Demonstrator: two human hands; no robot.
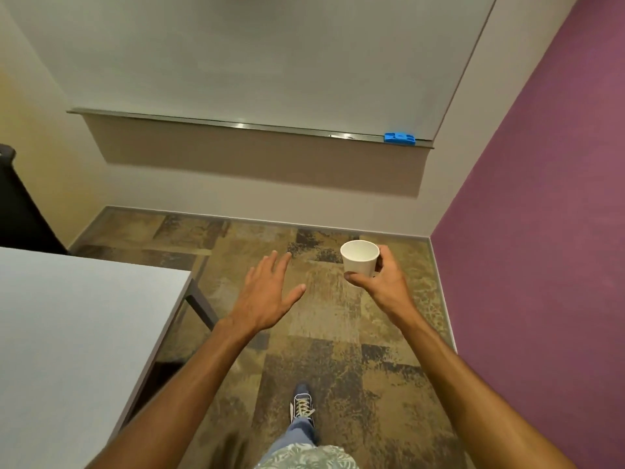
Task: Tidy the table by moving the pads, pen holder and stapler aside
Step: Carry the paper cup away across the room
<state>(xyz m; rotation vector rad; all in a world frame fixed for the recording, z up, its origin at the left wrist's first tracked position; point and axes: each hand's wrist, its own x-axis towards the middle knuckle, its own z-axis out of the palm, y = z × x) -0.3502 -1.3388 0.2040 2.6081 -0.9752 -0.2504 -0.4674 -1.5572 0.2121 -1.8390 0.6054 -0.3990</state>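
My right hand [382, 282] holds a white paper cup [360, 258] upright over the floor, thumb and fingers wrapped around its wall; the cup looks empty inside. My left hand [270, 294] is stretched forward beside it, palm down, fingers spread, holding nothing. Both hands are out over the carpet, to the right of a white table [67, 333] whose corner shows at the lower left. No pads or stapler appear in view.
A whiteboard [270, 62] hangs on the far wall with a blue eraser [399, 137] on its ledge. A purple wall [541, 231] closes the right side. A dark object [17, 204] stands at the far left. My shoe [302, 404] is on the patterned carpet.
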